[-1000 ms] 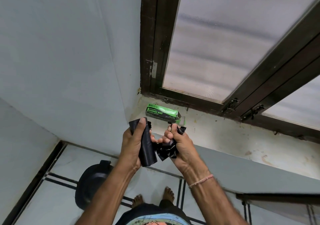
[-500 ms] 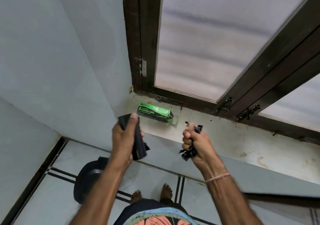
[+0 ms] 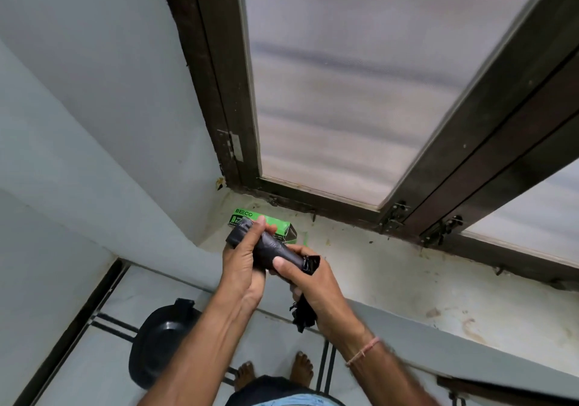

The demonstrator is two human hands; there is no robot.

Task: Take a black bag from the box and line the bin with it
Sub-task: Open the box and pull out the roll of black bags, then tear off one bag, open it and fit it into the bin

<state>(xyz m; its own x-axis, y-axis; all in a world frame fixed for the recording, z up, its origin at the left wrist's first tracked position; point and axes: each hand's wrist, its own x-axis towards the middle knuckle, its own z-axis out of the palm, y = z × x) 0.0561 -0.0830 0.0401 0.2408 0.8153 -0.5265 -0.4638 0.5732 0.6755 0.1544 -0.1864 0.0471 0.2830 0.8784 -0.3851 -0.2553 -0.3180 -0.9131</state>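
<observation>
A green garbage-bag box point(image 3: 282, 223) lies on the window sill point(image 3: 391, 268), partly hidden behind my hands. My left hand point(image 3: 242, 264) grips a black roll of bags point(image 3: 272, 247) held level in front of the box. My right hand point(image 3: 310, 280) holds the roll's right end, and a torn-off crumpled black bag point(image 3: 302, 313) hangs from its palm. The black bin point(image 3: 163, 340) stands on the floor below my left forearm, its lid on.
A dark-framed window point(image 3: 329, 92) rises behind the sill. Grey walls close in at the left. My bare feet point(image 3: 300, 368) stand on the tiled floor next to the bin. A ledge edge point(image 3: 438, 343) runs across at lower right.
My hands had pulled apart, tearing a bag off the roll; now they have come back together, and my right hand holds the roll's end as well as the loose bag.
</observation>
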